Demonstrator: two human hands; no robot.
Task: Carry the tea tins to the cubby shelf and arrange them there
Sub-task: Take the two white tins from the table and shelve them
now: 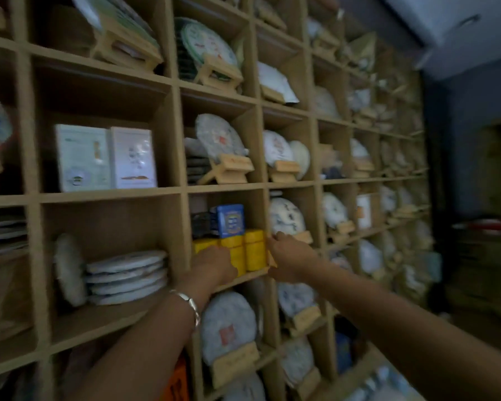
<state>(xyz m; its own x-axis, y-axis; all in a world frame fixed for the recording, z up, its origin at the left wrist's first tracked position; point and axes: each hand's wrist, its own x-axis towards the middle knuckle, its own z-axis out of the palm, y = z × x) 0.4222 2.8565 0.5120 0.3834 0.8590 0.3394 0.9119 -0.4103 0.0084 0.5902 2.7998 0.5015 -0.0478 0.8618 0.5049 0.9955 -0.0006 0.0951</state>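
Several yellow tea tins (254, 250) stand in two layers at the front of one cubby of the wooden cubby shelf (182, 157). A blue tin (230, 220) sits upright on top of them, in front of a dark stack (200, 224). My left hand (213, 266) covers the lower left tins, its fingers curled over one of them; the fingertips are hidden. At the cubby's right divider, my right hand (287, 257) reaches in with its fingers extended, touching the side of the rightmost tin. The picture is blurred.
Neighbouring cubbies hold round wrapped tea cakes on small wooden stands (232, 167), two white boxes (104, 157) up left, and a flat stack of cakes (126, 274) to the left. Below is another cake (229, 328). A dark doorway area lies far right.
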